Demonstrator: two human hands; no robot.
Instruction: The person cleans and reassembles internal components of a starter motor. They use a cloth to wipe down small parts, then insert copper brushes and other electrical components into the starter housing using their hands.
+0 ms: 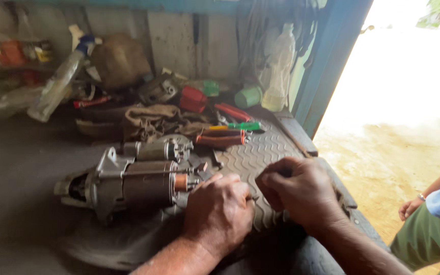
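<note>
A starter motor (128, 181) is lying sideways on the table (260, 153), copper end exposed at three o'clock, where the left hand (219, 211) and right hand (299, 191) are being held; each grip is closed, contents hidden.

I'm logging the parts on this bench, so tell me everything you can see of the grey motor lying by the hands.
The motor is a grey metal starter lying on its side on the ribbed mat. A smaller cylinder rides on top of its dark round body, a paler cast housing forms its left end, and a copper-coloured ring shows at its right end. It looks worn and dusty. The left hand rests against that right end.
</note>
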